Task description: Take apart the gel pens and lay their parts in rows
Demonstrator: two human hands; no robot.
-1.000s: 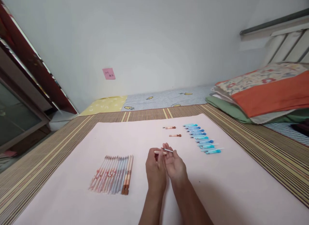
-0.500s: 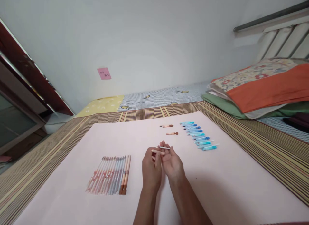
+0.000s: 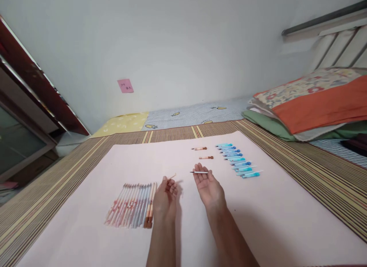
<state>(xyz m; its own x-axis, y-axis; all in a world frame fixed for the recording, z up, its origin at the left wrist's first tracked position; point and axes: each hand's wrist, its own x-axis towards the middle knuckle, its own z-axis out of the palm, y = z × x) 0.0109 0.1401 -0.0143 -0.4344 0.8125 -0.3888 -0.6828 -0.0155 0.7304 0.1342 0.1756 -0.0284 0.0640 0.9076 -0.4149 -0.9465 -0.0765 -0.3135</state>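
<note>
Since the earlier frames the two hands, then together, have drawn apart: the left hand point(image 3: 166, 194) has shifted toward 9 o'clock and the right hand point(image 3: 208, 184) has stayed near the centre of the pink sheet point(image 3: 272, 221). The left hand is closed on a pale barrel point(image 3: 172, 177), whose tip projects toward 1 o'clock. The right hand lies palm up, fingers open, with a thin refill point(image 3: 198, 172) resting across its fingertips. A row of pens point(image 3: 130, 205) lies just beside the left hand at 9 o'clock. Two brown caps point(image 3: 207, 157) lie at 12 o'clock of the right hand, and a row of blue pieces point(image 3: 237, 161) at 2 o'clock.
</note>
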